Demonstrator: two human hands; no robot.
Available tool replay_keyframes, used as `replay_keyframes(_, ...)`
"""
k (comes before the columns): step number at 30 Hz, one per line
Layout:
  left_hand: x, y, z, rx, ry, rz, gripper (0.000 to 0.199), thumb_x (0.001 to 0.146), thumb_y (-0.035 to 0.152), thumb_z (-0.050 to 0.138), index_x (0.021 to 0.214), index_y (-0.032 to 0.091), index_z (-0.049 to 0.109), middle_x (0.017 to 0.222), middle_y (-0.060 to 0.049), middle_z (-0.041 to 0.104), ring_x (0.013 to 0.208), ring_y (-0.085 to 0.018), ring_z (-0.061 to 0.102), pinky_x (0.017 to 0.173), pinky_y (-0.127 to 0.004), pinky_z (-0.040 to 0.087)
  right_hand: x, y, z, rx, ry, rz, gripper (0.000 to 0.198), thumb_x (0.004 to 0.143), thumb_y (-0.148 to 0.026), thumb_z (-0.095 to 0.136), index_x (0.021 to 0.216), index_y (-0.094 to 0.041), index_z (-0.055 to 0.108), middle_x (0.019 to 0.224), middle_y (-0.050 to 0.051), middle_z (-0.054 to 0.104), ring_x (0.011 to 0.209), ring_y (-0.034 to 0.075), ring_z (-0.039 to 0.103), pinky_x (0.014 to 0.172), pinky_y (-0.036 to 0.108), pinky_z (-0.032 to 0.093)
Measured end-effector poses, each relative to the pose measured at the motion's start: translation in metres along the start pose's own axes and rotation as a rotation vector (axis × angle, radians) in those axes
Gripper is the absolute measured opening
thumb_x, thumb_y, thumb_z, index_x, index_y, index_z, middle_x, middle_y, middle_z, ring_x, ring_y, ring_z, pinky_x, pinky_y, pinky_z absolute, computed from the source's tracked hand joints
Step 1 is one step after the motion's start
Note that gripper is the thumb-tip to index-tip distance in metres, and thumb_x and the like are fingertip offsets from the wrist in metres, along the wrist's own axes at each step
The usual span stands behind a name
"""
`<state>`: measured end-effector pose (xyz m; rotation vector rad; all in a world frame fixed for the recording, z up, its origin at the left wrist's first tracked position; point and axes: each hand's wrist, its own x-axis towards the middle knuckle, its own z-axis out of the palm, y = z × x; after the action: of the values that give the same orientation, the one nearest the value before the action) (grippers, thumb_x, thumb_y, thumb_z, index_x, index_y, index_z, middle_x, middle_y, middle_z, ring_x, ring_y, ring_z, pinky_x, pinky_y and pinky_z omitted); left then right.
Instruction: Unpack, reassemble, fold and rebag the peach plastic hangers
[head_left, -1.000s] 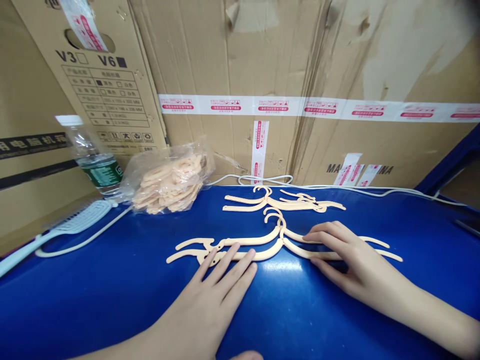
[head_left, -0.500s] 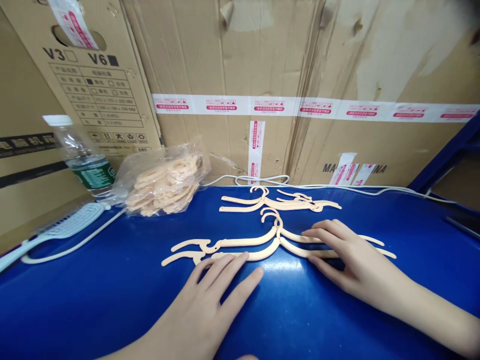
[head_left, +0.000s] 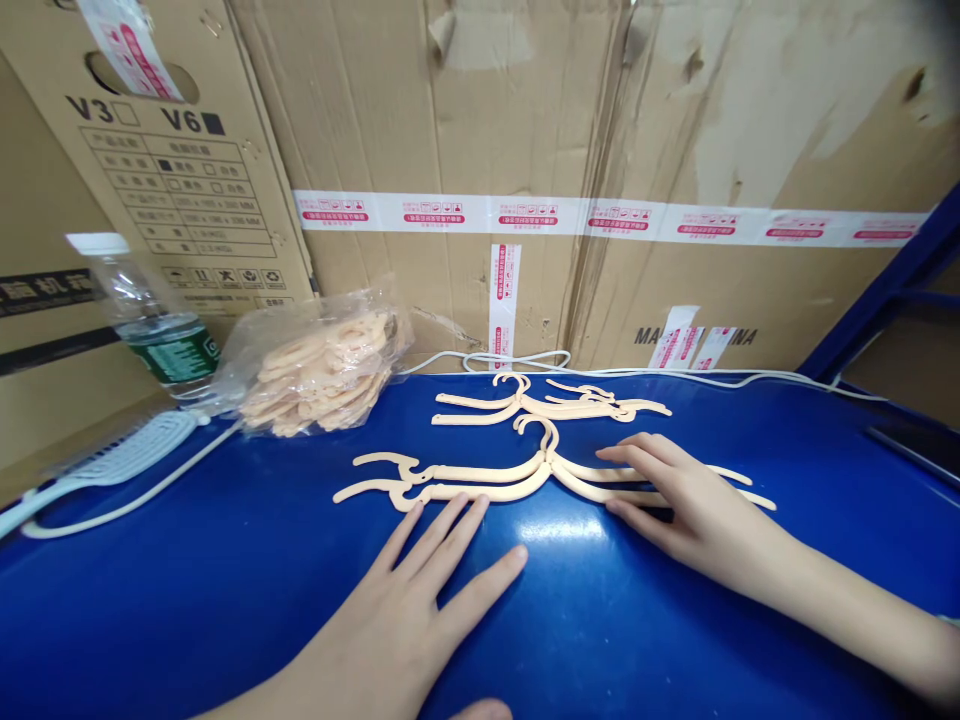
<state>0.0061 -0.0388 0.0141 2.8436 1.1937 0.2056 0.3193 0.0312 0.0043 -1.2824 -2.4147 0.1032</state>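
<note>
Two cream folding clothes hangers point(head_left: 502, 487) lie spread side by side on the blue table, their hooks pointing away from me. My left hand point(head_left: 420, 590) is flat with its fingers spread, and its fingertips reach the near edge of the closer hanger's left arm. Over the right arms lies my right hand point(head_left: 679, 495), its thumb at the near side and its fingers toward the far side, apart from the thumb. Part of the right arms is hidden under it. Behind them lie more cream hangers point(head_left: 480, 404), some parts overlapping at the right.
A clear plastic bag point(head_left: 322, 365) of cream hanger pieces sits at the back left. Near it are a water bottle point(head_left: 161, 330) and a light blue hairbrush point(head_left: 142, 450). A white cable point(head_left: 675, 374) runs along the back, before large cardboard boxes point(head_left: 420, 120).
The left arms of the two front hangers have shifted away from me and slightly right. My left fingers now lie at the near edge rather than over the arm. The view has shifted slightly.
</note>
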Motion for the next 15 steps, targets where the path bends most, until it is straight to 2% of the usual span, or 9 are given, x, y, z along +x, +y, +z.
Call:
replay_keyframes(10,-0.0002,0.0006,-0.0002,-0.024,0.003,0.004,0.067,0.090,0.059,0.054,0.149,0.035,0.034,0.155,-0.010,0.034,0.138,-0.043,0.036,0.105,-0.065,0.036,0.0002,0.0022,-0.0002,0.014,-0.008,0.022,0.028,0.091,-0.029,0.053,0.118,-0.021,0.056,0.114,0.011,0.060,0.104,0.025,0.062,0.087,0.041,0.055)
replay_keyframes(15,-0.0020,0.0027,0.0052,0.002,0.045,-0.032,0.071,0.088,0.054,0.061,0.150,0.035,0.033,0.156,-0.009,0.034,0.140,-0.040,0.033,0.109,-0.064,0.031,0.0009,0.0035,-0.0005,0.044,-0.011,0.028,0.028,0.091,-0.030,0.054,0.117,-0.022,0.057,0.113,0.010,0.061,0.103,0.024,0.062,0.087,0.040,0.055)
